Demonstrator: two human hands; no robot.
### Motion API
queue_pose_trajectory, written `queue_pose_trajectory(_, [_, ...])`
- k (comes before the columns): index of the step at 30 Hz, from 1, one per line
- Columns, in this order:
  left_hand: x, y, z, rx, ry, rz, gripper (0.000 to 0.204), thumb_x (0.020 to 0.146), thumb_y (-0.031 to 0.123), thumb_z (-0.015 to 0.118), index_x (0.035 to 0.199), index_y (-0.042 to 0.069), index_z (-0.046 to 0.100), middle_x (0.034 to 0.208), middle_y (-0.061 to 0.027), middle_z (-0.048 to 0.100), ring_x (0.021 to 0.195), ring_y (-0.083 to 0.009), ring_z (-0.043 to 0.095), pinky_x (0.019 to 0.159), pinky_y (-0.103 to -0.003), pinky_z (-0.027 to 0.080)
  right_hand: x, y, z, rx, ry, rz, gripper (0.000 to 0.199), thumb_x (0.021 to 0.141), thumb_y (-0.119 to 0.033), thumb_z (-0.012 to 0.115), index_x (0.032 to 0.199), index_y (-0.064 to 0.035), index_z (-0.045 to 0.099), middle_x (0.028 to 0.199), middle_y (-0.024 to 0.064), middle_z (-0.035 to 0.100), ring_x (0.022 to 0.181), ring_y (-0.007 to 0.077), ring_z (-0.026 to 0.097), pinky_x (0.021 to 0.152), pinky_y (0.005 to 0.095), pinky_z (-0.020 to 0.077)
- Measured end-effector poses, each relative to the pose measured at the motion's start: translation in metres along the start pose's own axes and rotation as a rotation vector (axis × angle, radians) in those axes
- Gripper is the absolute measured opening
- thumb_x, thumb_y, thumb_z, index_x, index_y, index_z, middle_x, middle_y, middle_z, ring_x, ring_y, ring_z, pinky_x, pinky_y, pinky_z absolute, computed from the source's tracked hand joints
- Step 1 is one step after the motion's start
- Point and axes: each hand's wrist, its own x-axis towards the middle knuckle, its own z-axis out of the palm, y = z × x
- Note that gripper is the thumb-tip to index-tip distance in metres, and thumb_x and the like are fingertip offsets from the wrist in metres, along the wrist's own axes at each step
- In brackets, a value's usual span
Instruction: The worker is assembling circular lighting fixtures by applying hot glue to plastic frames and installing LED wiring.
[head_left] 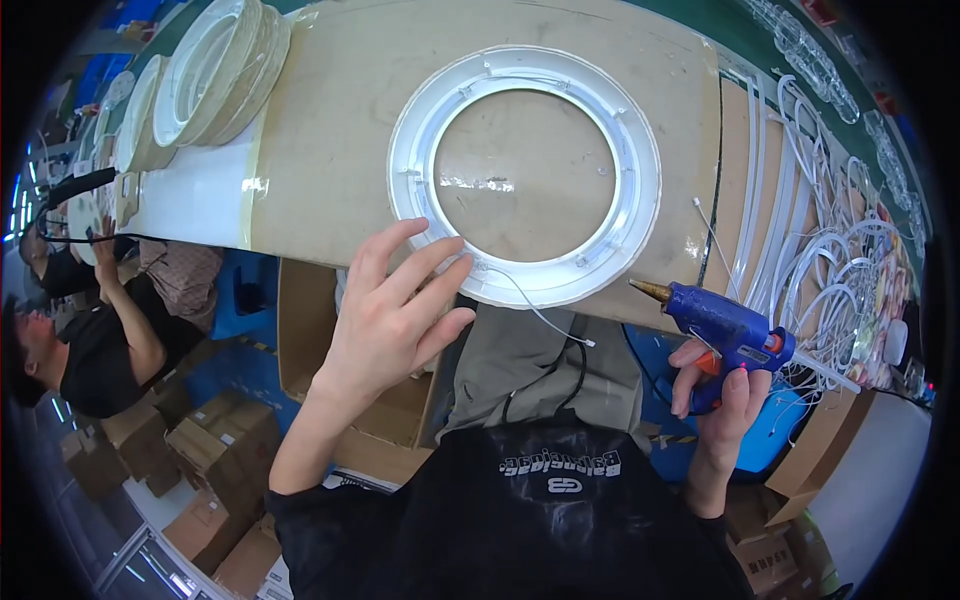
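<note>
Far left: stack of deep white rings with beige outer walls (265,65), on the table. Between it and the work, a broad stretch of tan cardboard tabletop (335,120): the roomiest side for sliding.

Left hand (385,310): fingers spread, grasping nothing; tips at the ring's near-left band, contact apparent but light. Thumb apart from the rim.

Centre: round white ring with a wide channel and raised outer wall (640,180), lying flat, hollow side up. Judged light for its size, stiff in the wall, smooth enough to skid. Clips and wiring inside look the fragile part; best hold probably the outer wall at opposite sides, clear of the channel. Its near rim reaches the table's near edge, so a pull toward the body could tip it. Thin white lead with a small plug (549,322) trails past that edge; could snag.

Right: blue hot-glue gun (730,325), brass nozzle just beside the ring's near-right rim. Right hand (735,405) wrapped round its handle. Beyond, tangled white cables (825,260) crowd this side; little room there.
</note>
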Motion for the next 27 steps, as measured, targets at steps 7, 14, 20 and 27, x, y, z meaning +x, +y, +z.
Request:
queue_pose_trajectory(7, [0.000, 0.010, -0.004, -0.014, -0.026, -0.022, 0.036, 0.080, 0.026, 0.070, 0.111, 0.008, 0.068, 0.120, -0.0063, 0.060, 0.120, -0.0341, 0.049, 0.098, -0.046, 0.042, 0.000, -0.002, 0.004, 0.012, 0.046, 0.013, 0.051, 0.101, -0.032, 0.043, 0.122, 0.0138, 0.045, 0.089, 0.0235, 0.065, 0.046, 0.0157, 0.055, 0.039, 0.0231, 0.0425])
queue_pose_trajectory(14, [-0.001, 0.013, -0.002, -0.013, -0.037, -0.052, 0.038, 0.077, 0.020, 0.072, 0.114, 0.010, 0.068, 0.120, -0.0055, 0.060, 0.122, -0.0342, 0.048, 0.100, -0.046, 0.042, -0.003, 0.004, -0.007, 0.005, -0.020, -0.029, 0.049, 0.101, -0.030, 0.043, 0.123, 0.0130, 0.045, 0.091, 0.0236, 0.065, 0.048, 0.0155, 0.057, 0.040, 0.0235, 0.0451])
queue_pose_trajectory(20, [0.000, 0.011, -0.002, -0.019, -0.027, -0.055, 0.037, 0.077, 0.018, 0.072, 0.113, 0.010, 0.068, 0.120, -0.0058, 0.060, 0.122, -0.0344, 0.048, 0.100, -0.046, 0.043, -0.004, 0.000, -0.004, 0.026, 0.019, 0.019, 0.048, 0.102, -0.031, 0.043, 0.121, 0.0130, 0.046, 0.090, 0.0232, 0.065, 0.048, 0.0148, 0.057, 0.039, 0.0228, 0.0446])
queue_pose_trajectory(27, [0.001, 0.013, -0.003, -0.028, -0.020, -0.061, 0.034, 0.077, 0.017, 0.071, 0.111, 0.010, 0.069, 0.120, -0.0069, 0.060, 0.122, -0.0346, 0.048, 0.100, -0.045, 0.043, -0.003, 0.002, -0.001, 0.024, 0.039, -0.014, 0.047, 0.102, -0.032, 0.043, 0.118, 0.0117, 0.048, 0.090, 0.0222, 0.066, 0.048, 0.0144, 0.058, 0.039, 0.0219, 0.0437])
